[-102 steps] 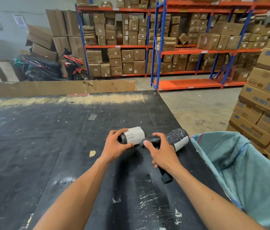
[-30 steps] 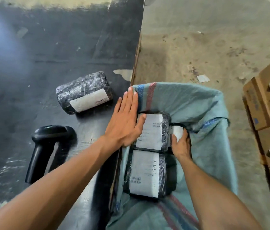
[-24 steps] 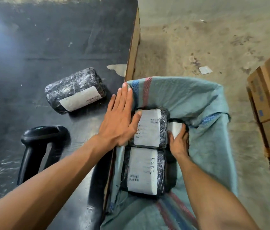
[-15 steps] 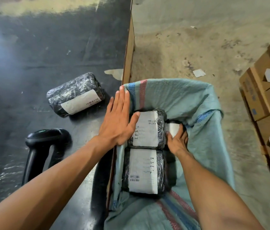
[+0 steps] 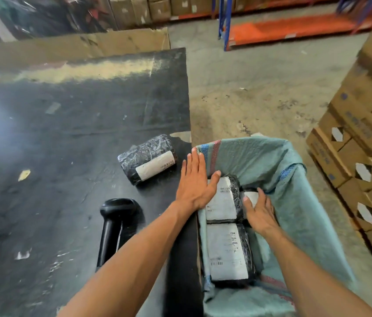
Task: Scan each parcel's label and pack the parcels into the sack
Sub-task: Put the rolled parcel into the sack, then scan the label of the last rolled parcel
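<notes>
A green woven sack (image 5: pixel 260 161) hangs open at the right edge of the black table (image 5: pixel 66 133). Inside lie two black-wrapped parcels with white labels, one farther (image 5: pixel 222 202) and one nearer (image 5: pixel 226 252). My right hand (image 5: pixel 259 211) is down in the sack, fingers curled over a small labelled parcel (image 5: pixel 252 197) wedged beside the farther one. My left hand (image 5: pixel 194 186) lies flat and open on the sack's rim at the table edge, thumb touching the farther parcel. One more wrapped parcel (image 5: pixel 148 159) rests on the table, label up. The black scanner (image 5: pixel 114 225) lies on the table left of my forearm.
Stacked cardboard boxes (image 5: pixel 363 138) stand close to the right of the sack. Bare concrete floor stretches beyond it, with orange and blue shelving (image 5: pixel 283 30) at the back. A flattened cardboard sheet (image 5: pixel 77 44) leans along the table's far edge.
The view has tilted up, showing more of the table and floor. Both hands stay almost where they were; the right hand still covers the small parcel in the sack.
</notes>
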A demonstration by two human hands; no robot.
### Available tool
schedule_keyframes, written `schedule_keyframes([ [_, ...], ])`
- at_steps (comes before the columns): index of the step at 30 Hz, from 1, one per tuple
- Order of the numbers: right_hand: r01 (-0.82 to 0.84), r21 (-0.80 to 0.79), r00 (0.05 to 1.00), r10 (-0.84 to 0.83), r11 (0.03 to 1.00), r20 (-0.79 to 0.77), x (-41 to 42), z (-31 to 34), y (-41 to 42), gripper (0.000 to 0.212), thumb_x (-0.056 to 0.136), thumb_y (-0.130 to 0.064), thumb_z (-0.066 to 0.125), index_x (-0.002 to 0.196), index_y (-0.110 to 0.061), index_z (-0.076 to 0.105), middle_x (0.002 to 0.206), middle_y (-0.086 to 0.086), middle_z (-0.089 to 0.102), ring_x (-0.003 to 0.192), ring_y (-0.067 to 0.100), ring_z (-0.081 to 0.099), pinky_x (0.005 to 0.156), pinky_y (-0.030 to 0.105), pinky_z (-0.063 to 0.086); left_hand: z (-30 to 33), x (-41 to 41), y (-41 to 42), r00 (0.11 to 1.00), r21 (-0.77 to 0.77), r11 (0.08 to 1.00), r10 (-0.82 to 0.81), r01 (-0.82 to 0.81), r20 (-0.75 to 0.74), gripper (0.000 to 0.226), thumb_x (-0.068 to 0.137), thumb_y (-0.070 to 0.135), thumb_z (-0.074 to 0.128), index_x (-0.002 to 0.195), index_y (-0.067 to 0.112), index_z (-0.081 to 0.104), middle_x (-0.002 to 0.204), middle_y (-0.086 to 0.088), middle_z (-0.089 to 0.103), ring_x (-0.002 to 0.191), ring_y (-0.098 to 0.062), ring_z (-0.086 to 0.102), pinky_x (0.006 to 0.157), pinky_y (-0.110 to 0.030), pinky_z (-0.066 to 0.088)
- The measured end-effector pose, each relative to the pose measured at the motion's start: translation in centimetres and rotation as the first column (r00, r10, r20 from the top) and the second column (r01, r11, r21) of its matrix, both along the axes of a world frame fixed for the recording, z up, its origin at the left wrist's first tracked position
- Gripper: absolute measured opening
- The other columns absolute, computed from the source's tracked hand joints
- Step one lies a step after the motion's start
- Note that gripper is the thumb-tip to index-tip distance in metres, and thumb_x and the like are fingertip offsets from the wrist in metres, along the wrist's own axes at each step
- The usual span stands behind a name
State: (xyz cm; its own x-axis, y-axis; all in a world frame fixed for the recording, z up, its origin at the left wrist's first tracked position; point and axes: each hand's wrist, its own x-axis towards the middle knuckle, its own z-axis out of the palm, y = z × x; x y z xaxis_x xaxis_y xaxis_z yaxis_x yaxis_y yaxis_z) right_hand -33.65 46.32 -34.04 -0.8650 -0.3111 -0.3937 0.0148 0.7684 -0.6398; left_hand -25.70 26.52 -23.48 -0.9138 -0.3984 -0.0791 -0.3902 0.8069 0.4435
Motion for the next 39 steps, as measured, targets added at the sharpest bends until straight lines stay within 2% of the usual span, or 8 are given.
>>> schedule_keyframes([
  [5,-0.003,-0.028,0.995,0.001,1.000,-0.100,3.7,5.8,-0.3,0.074,0.110,-0.052,0.040,0.170,-0.021,0.009,0.176,0.015,0.011,0.163,0.028,0.009,0.130,0.045,0.009,1.8,1.0,-1.4,0.990,0.314,0.948,0.002,0.043,-0.143,0.066,0.104,0.048,0.045,0.158,0.013,0.031,0.169,-0.007,0.010,0.157,-0.023,0.006,0.127,-0.040,0.003],
  [8,-0.016,-0.013,0.986,0.014,1.000,-0.164,5.5,8.8,-0.8,0.074,0.110,-0.053,0.041,0.169,-0.018,0.013,0.174,0.014,0.015,0.162,0.029,0.014,0.130,0.045,0.013,3.9,2.0,-2.6,0.955,0.232,0.958,-0.100,0.168,-0.278,0.048,0.101,0.034,0.056,0.142,0.010,0.052,0.147,-0.009,0.053,0.137,-0.027,0.047,0.114,-0.037,0.035],
  [12,-0.076,0.109,0.968,0.099,0.991,-0.232,8.2,12.8,-2.8,0.072,0.108,-0.059,0.038,0.165,-0.017,0.025,0.167,0.012,0.030,0.155,0.029,0.030,0.125,0.043,0.027,8.6,2.9,-4.8,0.903,0.121,0.938,-0.269,0.324,-0.336,0.044,0.092,0.032,0.066,0.129,0.009,0.063,0.129,-0.009,0.064,0.119,-0.026,0.060,0.097,-0.030,0.042],
  [18,-0.168,0.144,0.926,0.206,0.975,-0.316,13.1,18.2,-8.6,0.073,0.103,-0.069,0.040,0.160,-0.024,0.033,0.164,0.004,0.039,0.148,0.025,0.042,0.116,0.042,0.038,14.7,3.9,-12.6,0.804,-0.340,0.759,-0.595,0.555,-0.017,0.087,0.071,0.062,0.056,0.141,0.010,0.053,0.138,-0.013,0.055,0.126,-0.032,0.053,0.106,-0.040,0.042],
  [26,-0.286,0.219,0.924,0.329,0.933,-0.195,21.5,20.6,-18.3,0.089,0.090,-0.087,0.036,0.156,-0.028,0.032,0.156,0.011,0.047,0.142,0.037,0.050,0.112,0.051,0.041,14.0,5.7,-17.1,0.660,-0.259,0.631,-0.560,0.731,0.500,0.108,0.076,0.042,0.080,0.159,0.044,0.011,0.169,0.000,-0.008,0.154,-0.030,0.002,0.119,-0.055,0.028],
  [30,-0.295,0.190,0.944,0.316,0.936,-0.092,24.4,19.9,-21.0,0.096,0.087,-0.083,0.054,0.161,-0.030,0.022,0.155,0.014,0.046,0.141,0.040,0.048,0.109,0.050,0.041,12.9,6.8,-17.4,0.672,-0.324,0.598,-0.565,0.733,0.478,0.101,0.079,0.031,0.081,0.159,0.041,0.019,0.164,-0.002,-0.002,0.148,-0.033,0.016,0.108,-0.049,0.043],
  [35,-0.202,0.036,0.979,0.203,0.979,-0.025,25.3,18.6,-21.8,0.077,0.094,-0.044,0.068,0.157,-0.029,0.026,0.134,0.016,0.061,0.123,0.038,0.059,0.095,0.039,0.048,12.6,7.8,-19.2,0.718,-0.329,0.671,-0.454,0.665,0.527,0.115,0.076,0.033,0.081,0.160,0.042,0.003,0.155,-0.009,0.003,0.140,-0.037,0.023,0.101,-0.052,0.048],
  [39,-0.083,-0.138,0.997,0.082,0.987,-0.013,25.2,18.6,-21.0,0.057,0.090,-0.035,0.064,0.142,-0.039,0.042,0.101,0.005,0.074,0.079,0.023,0.078,0.077,0.031,0.059,10.4,9.2,-20.2,0.827,-0.270,0.824,-0.357,0.498,0.435,0.122,0.074,0.056,0.079,0.157,0.047,-0.009,0.162,-0.009,-0.006,0.141,-0.044,0.021,0.112,-0.063,0.031],
])
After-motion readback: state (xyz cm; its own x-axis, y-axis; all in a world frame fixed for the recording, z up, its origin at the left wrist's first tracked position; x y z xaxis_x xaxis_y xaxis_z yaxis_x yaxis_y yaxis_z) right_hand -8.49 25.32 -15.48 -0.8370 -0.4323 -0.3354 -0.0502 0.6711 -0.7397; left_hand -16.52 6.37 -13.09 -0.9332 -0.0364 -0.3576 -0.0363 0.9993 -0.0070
